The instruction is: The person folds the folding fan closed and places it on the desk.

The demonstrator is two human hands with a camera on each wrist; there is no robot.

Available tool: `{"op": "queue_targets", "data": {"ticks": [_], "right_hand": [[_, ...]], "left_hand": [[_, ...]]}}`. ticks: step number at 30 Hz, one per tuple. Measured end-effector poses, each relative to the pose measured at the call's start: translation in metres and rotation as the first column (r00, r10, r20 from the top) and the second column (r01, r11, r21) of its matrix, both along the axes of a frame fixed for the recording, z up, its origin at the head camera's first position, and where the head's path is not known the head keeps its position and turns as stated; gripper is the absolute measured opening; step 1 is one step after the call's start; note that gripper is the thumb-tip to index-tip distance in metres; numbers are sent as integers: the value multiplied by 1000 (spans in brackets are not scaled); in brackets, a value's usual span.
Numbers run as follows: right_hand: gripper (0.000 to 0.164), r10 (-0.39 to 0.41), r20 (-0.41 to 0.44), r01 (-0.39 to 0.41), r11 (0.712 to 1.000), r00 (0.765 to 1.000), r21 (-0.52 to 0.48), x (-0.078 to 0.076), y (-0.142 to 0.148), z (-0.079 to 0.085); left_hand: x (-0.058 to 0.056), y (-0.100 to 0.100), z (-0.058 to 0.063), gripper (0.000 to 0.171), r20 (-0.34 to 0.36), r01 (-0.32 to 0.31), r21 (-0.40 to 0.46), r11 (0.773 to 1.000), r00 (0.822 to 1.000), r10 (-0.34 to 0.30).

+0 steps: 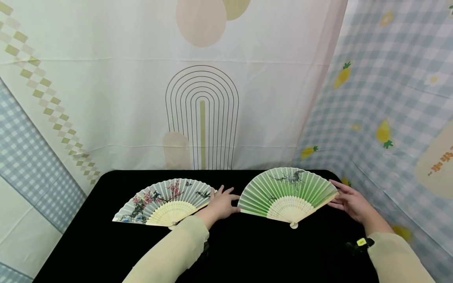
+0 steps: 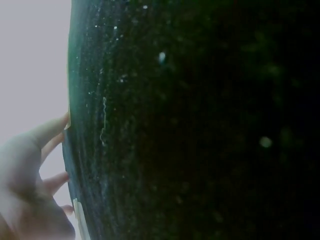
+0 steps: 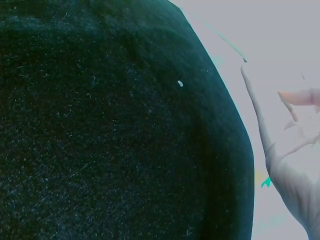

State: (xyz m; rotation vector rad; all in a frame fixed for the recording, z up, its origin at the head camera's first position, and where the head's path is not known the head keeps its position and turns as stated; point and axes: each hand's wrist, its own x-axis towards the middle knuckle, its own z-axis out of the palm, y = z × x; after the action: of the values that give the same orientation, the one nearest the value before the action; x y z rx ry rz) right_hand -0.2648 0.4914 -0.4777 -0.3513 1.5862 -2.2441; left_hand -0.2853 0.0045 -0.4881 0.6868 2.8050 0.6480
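A green folding fan with a dark branch print lies spread, its pale slatted ribs narrowing to a pivot at the front. At its left corner is my left hand, thumb touching the tip and the other fingers spread apart. That same hand overlaps the right edge of a second spread fan, white with pink blossoms and birds. Along the green fan's right edge, my right hand touches it with extended fingers. In the right wrist view this hand looks washed out by glare.
A black-covered table with rounded back corners bears both fans. Behind it hangs a white patterned curtain. Blue checked cloth closes off the right side, near my right hand.
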Motion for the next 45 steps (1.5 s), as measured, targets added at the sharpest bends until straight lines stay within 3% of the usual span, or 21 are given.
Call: {"op": "queue_targets", "data": {"ticks": [12,26,33,40,45], "right_hand": [[66,1,10,-1,998,1000,-57,0,4,-4],[67,28,-15,-30,991,999,-128,4,5,-6],[67,-4,-34,-1,989,999,-146,4,-1,-3],[66,-36,-43,29,989,998,-145,5,-5,-1],[64,-83,-42,76,988,996,-134,6,-9,1]], "left_hand": [[-2,-5,-1,38,37,-5,127,992,999,0],[4,-1,6,42,-27,-1,187,982,1000,7],[8,-2,8,43,-7,-27,307,951,999,31],[7,-3,3,44,26,-66,394,917,998,61],[8,-5,2,44,100,-112,469,876,992,74]]}}
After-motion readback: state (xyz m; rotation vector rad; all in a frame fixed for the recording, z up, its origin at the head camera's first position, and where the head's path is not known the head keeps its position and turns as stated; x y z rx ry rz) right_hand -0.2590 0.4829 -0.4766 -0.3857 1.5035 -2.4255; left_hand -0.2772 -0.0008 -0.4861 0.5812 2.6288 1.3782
